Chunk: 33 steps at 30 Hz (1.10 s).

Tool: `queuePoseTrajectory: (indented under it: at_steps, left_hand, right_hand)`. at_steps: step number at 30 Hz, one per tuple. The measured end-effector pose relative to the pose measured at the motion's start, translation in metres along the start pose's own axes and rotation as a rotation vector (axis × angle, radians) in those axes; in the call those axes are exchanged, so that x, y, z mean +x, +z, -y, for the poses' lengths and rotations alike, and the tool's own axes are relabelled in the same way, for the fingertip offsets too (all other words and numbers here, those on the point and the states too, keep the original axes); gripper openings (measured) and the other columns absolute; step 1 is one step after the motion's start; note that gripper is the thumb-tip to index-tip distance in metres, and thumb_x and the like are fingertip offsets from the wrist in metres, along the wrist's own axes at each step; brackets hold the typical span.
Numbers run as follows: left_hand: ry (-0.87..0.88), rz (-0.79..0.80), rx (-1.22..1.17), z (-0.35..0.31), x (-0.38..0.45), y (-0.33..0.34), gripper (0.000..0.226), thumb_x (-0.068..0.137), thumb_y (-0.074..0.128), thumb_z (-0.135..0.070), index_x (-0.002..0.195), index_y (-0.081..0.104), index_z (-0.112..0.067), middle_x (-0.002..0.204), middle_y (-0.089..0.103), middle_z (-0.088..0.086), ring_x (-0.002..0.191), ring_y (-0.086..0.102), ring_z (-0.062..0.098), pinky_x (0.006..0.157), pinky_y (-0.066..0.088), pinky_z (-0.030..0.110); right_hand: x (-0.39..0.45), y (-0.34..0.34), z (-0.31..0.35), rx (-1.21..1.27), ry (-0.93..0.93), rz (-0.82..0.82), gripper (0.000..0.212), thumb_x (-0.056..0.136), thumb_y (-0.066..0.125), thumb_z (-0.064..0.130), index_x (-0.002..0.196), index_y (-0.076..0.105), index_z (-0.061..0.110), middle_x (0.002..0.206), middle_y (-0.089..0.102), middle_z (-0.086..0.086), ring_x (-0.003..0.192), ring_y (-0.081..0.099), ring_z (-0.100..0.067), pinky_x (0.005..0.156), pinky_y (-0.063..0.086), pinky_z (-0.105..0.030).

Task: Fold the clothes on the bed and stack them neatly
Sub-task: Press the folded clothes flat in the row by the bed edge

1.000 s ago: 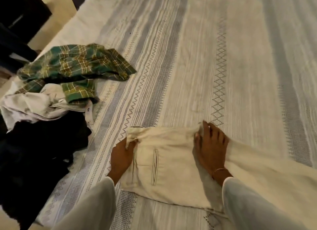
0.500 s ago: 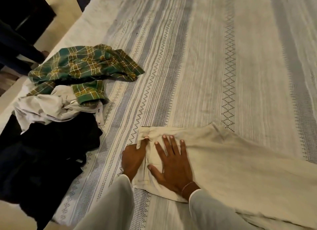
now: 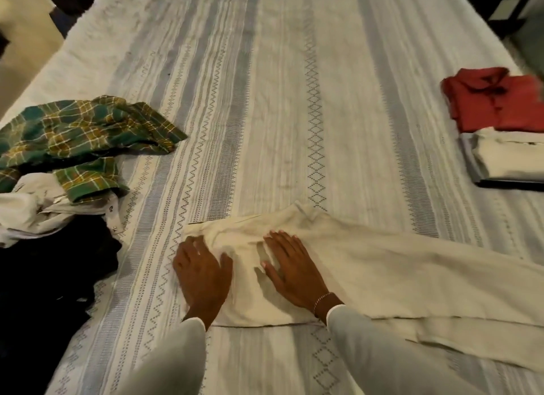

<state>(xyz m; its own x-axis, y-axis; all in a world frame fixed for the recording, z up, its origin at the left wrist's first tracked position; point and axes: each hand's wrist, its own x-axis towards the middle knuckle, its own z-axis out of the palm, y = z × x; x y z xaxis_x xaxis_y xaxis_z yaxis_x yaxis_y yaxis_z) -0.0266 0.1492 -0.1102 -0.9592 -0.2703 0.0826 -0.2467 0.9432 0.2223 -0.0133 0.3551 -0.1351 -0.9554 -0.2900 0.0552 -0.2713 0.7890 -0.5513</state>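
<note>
Cream trousers [image 3: 382, 265] lie spread across the near part of the bed, their waist end at the left and the legs running off to the right. My left hand [image 3: 203, 271] lies flat on the waist's left edge. My right hand [image 3: 294, 268] presses flat on the cloth beside it, fingers straight and spread. At the left edge sits a loose heap: a green plaid shirt [image 3: 82, 135], a white garment [image 3: 32, 212] and a black garment [image 3: 50, 276]. At the far right is a folded stack with a red shirt [image 3: 497, 100] over a cream and grey piece [image 3: 506, 159].
The bed is covered by a white and grey striped bedspread [image 3: 279, 100] with zigzag and diamond bands. Floor [image 3: 20, 50] shows beyond the bed's left edge. Dark furniture [image 3: 497, 5] stands past the far right corner.
My left hand let go of its pinch at the waist corner and now lies flat. My right hand slid right along the cloth. The view shifted right, bringing the folded stack into sight.
</note>
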Motion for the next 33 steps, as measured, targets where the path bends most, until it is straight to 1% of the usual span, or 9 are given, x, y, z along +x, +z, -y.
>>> queuePoseTrajectory:
  at_steps: [2,4,7,12,18,24,28,30,33]
  left_hand:
    - [0.243,0.026,-0.013,-0.027,-0.012,0.004,0.054,0.084,0.057,-0.039,0.124,0.056,-0.002,0.128,0.055,0.02,0.121,0.047,0.039,0.102,0.039,0.051]
    - [0.407,0.087,-0.039,-0.05,-0.025,0.01,0.049,0.085,0.052,-0.04,0.119,0.06,-0.006,0.12,0.059,0.014,0.114,0.051,0.035,0.095,0.044,0.047]
    - [0.553,0.183,-0.092,-0.093,-0.048,0.018,0.048,0.084,0.051,-0.045,0.114,0.063,-0.01,0.112,0.062,0.009,0.107,0.055,0.031,0.086,0.049,0.043]
    - [0.752,0.304,-0.117,-0.165,-0.094,0.028,0.048,0.081,0.057,-0.053,0.109,0.064,-0.014,0.103,0.063,0.002,0.098,0.056,0.026,0.079,0.05,0.039]
    - [0.859,0.386,-0.135,-0.251,-0.149,0.04,0.055,0.077,0.062,-0.06,0.11,0.064,-0.017,0.103,0.062,0.0,0.096,0.056,0.025,0.078,0.049,0.038]
    - [0.96,0.448,-0.109,-0.339,-0.198,0.047,0.06,0.077,0.053,-0.064,0.113,0.064,-0.017,0.107,0.063,0.001,0.1,0.056,0.025,0.083,0.05,0.039]
    - [1.048,0.477,-0.1,-0.406,-0.235,0.059,0.062,0.079,0.051,-0.064,0.119,0.062,-0.018,0.113,0.063,0.003,0.106,0.054,0.026,0.088,0.047,0.04]
    - [1.058,0.496,-0.125,-0.431,-0.249,0.064,0.06,0.081,0.053,-0.062,0.12,0.061,-0.018,0.112,0.062,0.003,0.106,0.053,0.027,0.088,0.046,0.041]
    - [1.106,0.504,-0.193,-0.49,-0.29,0.071,0.055,0.083,0.049,-0.06,0.117,0.061,-0.019,0.107,0.062,0.005,0.101,0.054,0.029,0.083,0.046,0.042]
  right_hand:
    - [-0.019,-0.013,-0.021,-0.016,0.052,-0.033,0.056,0.104,0.04,0.045,0.149,0.045,0.013,0.156,0.043,-0.007,0.148,0.034,-0.022,0.122,0.026,-0.045]
    - [-0.038,-0.028,-0.041,-0.037,0.094,-0.055,0.053,0.103,0.041,0.042,0.146,0.048,0.012,0.154,0.046,-0.008,0.145,0.038,-0.024,0.121,0.028,-0.043]
    - [-0.078,-0.056,-0.08,-0.079,0.165,-0.117,0.048,0.101,0.043,0.037,0.14,0.053,0.011,0.148,0.05,-0.009,0.14,0.044,-0.026,0.118,0.032,-0.044]
    - [-0.147,-0.109,-0.147,-0.154,0.271,-0.231,0.042,0.099,0.047,0.03,0.132,0.059,0.007,0.137,0.058,-0.013,0.13,0.051,-0.028,0.115,0.035,-0.04]
    - [-0.231,-0.179,-0.225,-0.219,0.461,-0.228,0.048,0.096,0.04,0.034,0.128,0.061,0.005,0.131,0.062,-0.016,0.123,0.057,-0.033,0.107,0.046,-0.049]
    - [-0.308,-0.237,-0.277,-0.269,0.569,-0.295,0.041,0.092,0.043,0.027,0.122,0.061,0.006,0.123,0.063,-0.013,0.114,0.058,-0.03,0.1,0.048,-0.042]
    - [-0.36,-0.27,-0.308,-0.32,0.678,-0.415,0.032,0.087,0.052,0.019,0.117,0.06,0.009,0.118,0.063,-0.013,0.109,0.056,-0.031,0.098,0.044,-0.04]
    - [-0.374,-0.285,-0.316,-0.356,0.71,-0.479,0.033,0.083,0.052,0.016,0.116,0.058,0.011,0.117,0.061,-0.013,0.109,0.055,-0.033,0.096,0.044,-0.044]
    - [-0.414,-0.312,-0.332,-0.369,0.916,-0.625,0.032,0.084,0.06,0.013,0.116,0.057,0.011,0.113,0.06,-0.012,0.105,0.053,-0.033,0.089,0.044,-0.047]
